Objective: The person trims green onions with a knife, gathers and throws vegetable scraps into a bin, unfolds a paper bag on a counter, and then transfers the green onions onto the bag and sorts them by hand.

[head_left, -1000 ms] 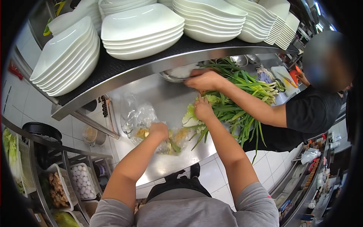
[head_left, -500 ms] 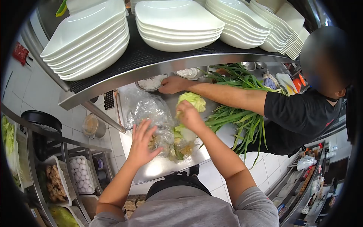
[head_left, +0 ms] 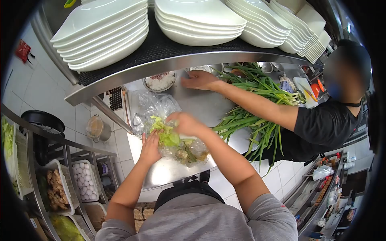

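A light green head of lettuce [head_left: 169, 137] is between my two hands above the steel table. My left hand [head_left: 150, 149] holds its left side, with the fingers partly behind the leaves. Against its upper right is my right hand [head_left: 185, 124], blurred by motion so its grip does not show. Behind the lettuce lies a crumpled clear plastic bag [head_left: 155, 105]. Wilted leaf trimmings [head_left: 189, 154] rest on plastic just below my right wrist.
Across the table a co-worker's hand [head_left: 199, 80] reaches near a bowl of white rice-like food [head_left: 160, 82]. Long green onions [head_left: 257, 120] lie at right. A shelf edge [head_left: 193, 59] with stacked white dishes [head_left: 197, 28] overhangs the table. Eggs [head_left: 85, 180] sit in a lower-left bin.
The lettuce has come left and toward me with my right hand, and my left hand now touches it. The co-worker's hand has drawn back rightward from the white bowl.
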{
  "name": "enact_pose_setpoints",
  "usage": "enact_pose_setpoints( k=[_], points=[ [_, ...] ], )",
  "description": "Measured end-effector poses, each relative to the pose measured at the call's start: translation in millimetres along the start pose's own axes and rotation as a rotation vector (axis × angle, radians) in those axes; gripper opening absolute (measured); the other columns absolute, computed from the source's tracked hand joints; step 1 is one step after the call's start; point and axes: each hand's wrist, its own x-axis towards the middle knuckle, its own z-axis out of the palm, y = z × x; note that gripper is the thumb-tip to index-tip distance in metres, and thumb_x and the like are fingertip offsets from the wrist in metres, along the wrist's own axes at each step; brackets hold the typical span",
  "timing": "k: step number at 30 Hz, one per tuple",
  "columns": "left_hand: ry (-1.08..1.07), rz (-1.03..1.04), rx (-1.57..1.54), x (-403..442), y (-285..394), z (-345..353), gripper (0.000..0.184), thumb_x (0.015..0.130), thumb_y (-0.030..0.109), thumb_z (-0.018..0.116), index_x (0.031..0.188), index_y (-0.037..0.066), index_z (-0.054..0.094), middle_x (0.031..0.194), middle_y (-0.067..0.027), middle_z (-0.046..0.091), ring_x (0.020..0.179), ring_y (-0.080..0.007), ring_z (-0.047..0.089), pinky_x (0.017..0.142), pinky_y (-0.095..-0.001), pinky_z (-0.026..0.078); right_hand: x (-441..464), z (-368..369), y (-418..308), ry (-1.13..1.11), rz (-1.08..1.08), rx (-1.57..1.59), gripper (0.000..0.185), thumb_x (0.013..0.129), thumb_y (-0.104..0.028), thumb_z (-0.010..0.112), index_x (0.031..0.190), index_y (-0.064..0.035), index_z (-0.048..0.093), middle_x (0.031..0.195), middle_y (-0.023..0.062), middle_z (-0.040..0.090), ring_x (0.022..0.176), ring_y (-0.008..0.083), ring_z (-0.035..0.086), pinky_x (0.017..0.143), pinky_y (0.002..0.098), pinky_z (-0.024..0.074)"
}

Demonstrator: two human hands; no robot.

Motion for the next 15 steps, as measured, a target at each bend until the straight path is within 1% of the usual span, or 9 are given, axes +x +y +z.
enact_pose_setpoints(
  k=[1, 2, 3, 4, 6, 7, 9, 14, 15],
  points=[
    [0.005, -0.006, -0.013, 0, -3, 2, 0.086, 0.067, 0.02, 0.078, 0.142, 0.005, 0.037, 0.142, -0.0159, 0.046, 0.141, -0.0268, 0.032, 0.117, -0.0572, 0.008, -14, -22, -5, 0.145, 0.281, -0.062, 0.026, 0.075, -0.007, 0.067, 0.101, -0.0047, 0.068, 0.093, 0.0184, 0.069, 0.086, 0.0325, 0.065, 0.08, 0.0388, 0.0517],
    [0.003, 0.001, 0.004, 0, -6, 4, 0.083, 0.067, 0.021, 0.078, 0.14, 0.005, 0.04, 0.141, -0.0159, 0.046, 0.14, -0.027, 0.033, 0.117, -0.057, 0.009, -31, -41, 18, 0.146, 0.521, -0.156, 0.028, 0.078, -0.013, 0.063, 0.103, -0.0051, 0.07, 0.097, 0.0192, 0.069, 0.093, 0.0348, 0.066, 0.082, 0.0416, 0.0521],
    [-0.002, 0.008, 0.022, -1, -10, 8, 0.081, 0.067, 0.022, 0.079, 0.138, 0.005, 0.043, 0.14, -0.0159, 0.046, 0.14, -0.0272, 0.033, 0.117, -0.0568, 0.009, -50, -48, 53, 0.128, 0.634, -0.535, 0.025, 0.082, -0.016, 0.059, 0.099, -0.0023, 0.069, 0.094, 0.0195, 0.069, 0.091, 0.0347, 0.067, 0.08, 0.0442, 0.0523],
    [0.017, 0.016, 0.027, -1, -15, 13, 0.08, 0.066, 0.026, 0.081, 0.135, 0.004, 0.046, 0.14, -0.0166, 0.046, 0.14, -0.0272, 0.033, 0.117, -0.0563, 0.009, -77, -59, 67, -0.002, 0.749, -0.626, 0.023, 0.082, -0.018, 0.058, 0.093, -0.0008, 0.068, 0.093, 0.021, 0.068, 0.091, 0.0372, 0.066, 0.081, 0.0455, 0.052],
    [0.01, -0.003, 0.001, -1, -11, 11, 0.081, 0.066, 0.026, 0.081, 0.135, 0.004, 0.046, 0.14, -0.017, 0.046, 0.14, -0.0273, 0.033, 0.117, -0.0559, 0.009, -124, -39, 127, 0.177, 0.939, -0.663, 0.02, 0.081, -0.013, 0.057, 0.096, -0.0013, 0.066, 0.091, 0.023, 0.068, 0.089, 0.0399, 0.065, 0.081, 0.045, 0.0521],
    [0.004, -0.022, -0.013, 0, -9, 10, 0.081, 0.065, 0.026, 0.082, 0.135, 0.004, 0.046, 0.14, -0.0175, 0.046, 0.14, -0.0275, 0.033, 0.117, -0.0554, 0.009, -134, -32, 133, 0.177, 0.942, -0.671, 0.02, 0.081, -0.013, 0.057, 0.096, -0.0013, 0.066, 0.091, 0.023, 0.068, 0.089, 0.0399, 0.065, 0.081, 0.045, 0.0521],
    [0.009, -0.019, -0.015, 1, -11, 12, 0.082, 0.065, 0.027, 0.082, 0.134, 0.003, 0.045, 0.14, -0.0179, 0.046, 0.14, -0.0276, 0.033, 0.117, -0.055, 0.009, -142, -23, 137, 0.46, 0.802, -0.58, 0.023, 0.078, -0.005, 0.055, 0.099, -0.0003, 0.064, 0.088, 0.0255, 0.067, 0.09, 0.0407, 0.065, 0.08, 0.0465, 0.0514],
    [0.005, -0.02, -0.006, -1, -13, 15, 0.081, 0.067, 0.03, 0.081, 0.133, 0.001, 0.044, 0.141, -0.0188, 0.044, 0.141, -0.0279, 0.032, 0.118, -0.0543, 0.008, -144, -42, 97, 0.561, 0.794, -0.461, 0.029, 0.076, 0.005, 0.055, 0.104, -0.0016, 0.059, 0.099, 0.0221, 0.068, 0.092, 0.036, 0.066, 0.078, 0.0416, 0.0527],
    [0.017, -0.028, -0.026, -2, -13, 15, 0.081, 0.067, 0.03, 0.081, 0.133, 0.0, 0.044, 0.141, -0.0193, 0.044, 0.141, -0.028, 0.032, 0.118, -0.0541, 0.007, -144, -47, 98, 0.739, 0.719, -0.169, 0.029, 0.078, 0.006, 0.056, 0.105, -0.0024, 0.058, 0.102, 0.0187, 0.067, 0.094, 0.0323, 0.066, 0.077, 0.0399, 0.0528]
  ],
)
